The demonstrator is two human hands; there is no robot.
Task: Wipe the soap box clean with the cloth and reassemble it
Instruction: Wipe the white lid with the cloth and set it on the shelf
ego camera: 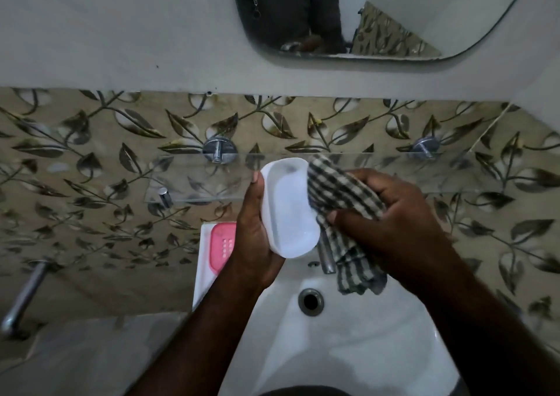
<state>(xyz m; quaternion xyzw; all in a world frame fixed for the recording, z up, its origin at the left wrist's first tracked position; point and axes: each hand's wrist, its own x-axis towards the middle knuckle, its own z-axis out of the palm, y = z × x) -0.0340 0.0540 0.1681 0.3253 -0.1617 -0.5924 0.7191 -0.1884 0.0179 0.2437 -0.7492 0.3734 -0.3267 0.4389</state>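
My left hand (256, 238) grips a white oval soap box shell (288, 207), tilted with its hollow side facing me, above the sink. My right hand (394, 217) is closed on a dark-and-white checked cloth (339, 192). The cloth's upper fold lies against the shell's right rim, and its tail hangs down toward the basin. A pink slotted soap box insert (222, 244) lies on the sink's left ledge, partly hidden by my left wrist.
A white sink (348, 344) with a drain hole (311, 301) is below my hands. A chrome tap (325, 253) stands behind the cloth. A glass shelf (188, 180) on chrome brackets runs along the leaf-patterned tile wall, a mirror (394, 7) above, a metal bar (24, 295) at left.
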